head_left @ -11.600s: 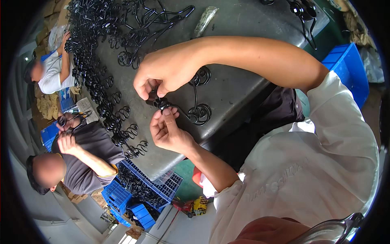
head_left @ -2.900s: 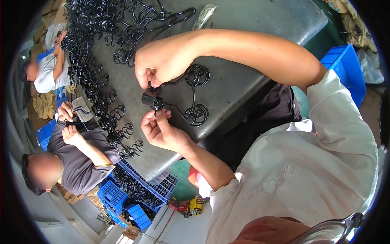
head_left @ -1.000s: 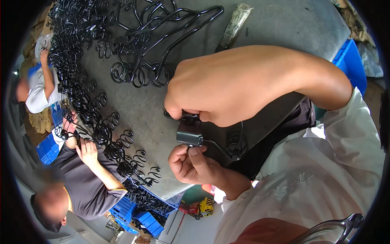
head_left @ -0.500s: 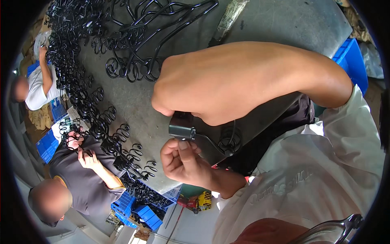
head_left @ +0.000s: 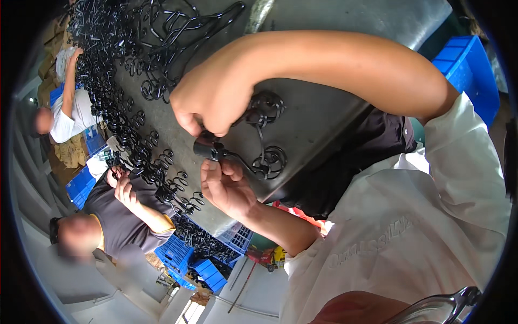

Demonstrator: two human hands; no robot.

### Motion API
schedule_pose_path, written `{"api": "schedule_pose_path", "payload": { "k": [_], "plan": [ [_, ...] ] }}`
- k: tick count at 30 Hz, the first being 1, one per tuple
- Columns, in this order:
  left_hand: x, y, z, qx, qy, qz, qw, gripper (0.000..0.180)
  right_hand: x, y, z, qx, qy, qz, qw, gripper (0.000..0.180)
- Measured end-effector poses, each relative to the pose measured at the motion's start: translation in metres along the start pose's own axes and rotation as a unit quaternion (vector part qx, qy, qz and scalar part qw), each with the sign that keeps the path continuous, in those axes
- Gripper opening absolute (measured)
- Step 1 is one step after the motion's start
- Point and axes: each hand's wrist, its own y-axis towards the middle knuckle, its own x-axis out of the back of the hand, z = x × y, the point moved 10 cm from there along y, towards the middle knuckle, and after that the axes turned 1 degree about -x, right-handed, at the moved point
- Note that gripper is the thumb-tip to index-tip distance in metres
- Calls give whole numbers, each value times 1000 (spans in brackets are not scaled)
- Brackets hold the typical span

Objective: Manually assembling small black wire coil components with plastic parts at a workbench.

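Observation:
A short black cylinder [head_left: 208,149] sits between my two hands, above the table near its edge. My right hand [head_left: 216,92] comes over from the right, and its closed fingers grip the cylinder's far end. From below, my left hand [head_left: 226,186] pinches the near end with thumb and fingertips; the fingertip contact is partly hidden. A bent black rod [head_left: 241,160] runs from the cylinder toward a black coil spring [head_left: 271,162]. Another black coil [head_left: 268,106] lies beyond it, beside my right wrist, and a thin rod joins the two coils.
Black coil springs [head_left: 135,140] are heaped along the table's [head_left: 334,113] left side, with bent wire parts [head_left: 189,27] at the far end. A blue bin [head_left: 469,75] stands right; blue crates [head_left: 178,256] stand lower left. Two co-workers sit left, one's hand [head_left: 127,191] near the springs.
Both my hands and the cylinder have shifted left and a little up in the view. My right wrist has turned, bringing the farther coil into sight. The whole view has shifted slightly too.

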Motion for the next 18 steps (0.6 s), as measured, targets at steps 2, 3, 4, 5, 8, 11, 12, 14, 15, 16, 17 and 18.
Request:
{"api": "schedule_pose_path", "payload": {
  "k": [2,3,4,5,8,11,12,14,15,16,17,18],
  "plan": [
    [1,1,1,-1,0,-30,1000,14,-2,-4,-13,-59,52,28,996,27],
    [-1,4,2,7,-11,5,1000,12,-5,-10,-21,-110,145,11,983,28],
    [-1,6,5,9,-8,10,1000,12,-3,-13,-22,-112,147,4,983,28],
    [5,6,6,10,-18,-5,1000,11,-10,-13,-29,-153,207,28,966,30],
    [13,6,3,10,-29,-20,999,10,-25,-6,-28,-160,287,91,940,33],
    [13,5,0,5,11,-24,1000,15,-21,-5,-23,-150,290,54,944,29],
    [15,6,1,9,13,-25,1000,15,-22,-4,-23,-157,285,49,944,28],
    [14,6,2,12,16,-24,1000,14,-22,-2,-24,-163,279,42,945,26],
    [15,5,3,17,10,-34,999,14,-22,-1,-27,-168,278,33,945,26],
    [15,5,5,22,5,-44,999,14,-22,0,-30,-173,278,24,945,25],
    [17,6,4,20,6,-44,999,14,-22,2,-30,-172,278,24,945,25],
    [18,6,6,35,4,-29,999,15,-24,3,-30,-175,296,32,939,26]
  ]
}}
